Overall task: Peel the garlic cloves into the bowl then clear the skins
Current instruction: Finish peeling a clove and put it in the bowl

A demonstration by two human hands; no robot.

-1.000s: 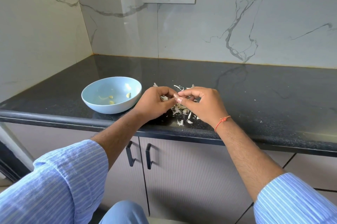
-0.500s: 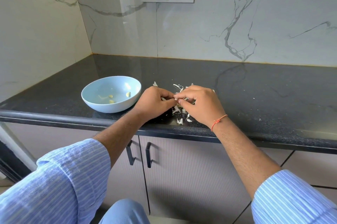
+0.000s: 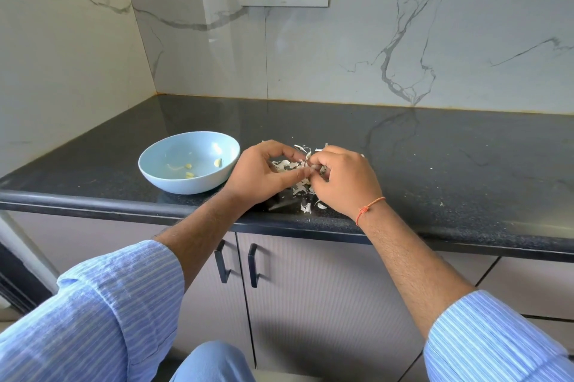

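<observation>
Head view: left hand and right hand pinching one clove between fingertips, above skins, bowl at 9 o'clock. Risk: small clove slipping into skins; flakes drifting off counter edge at 6 o'clock.
</observation>
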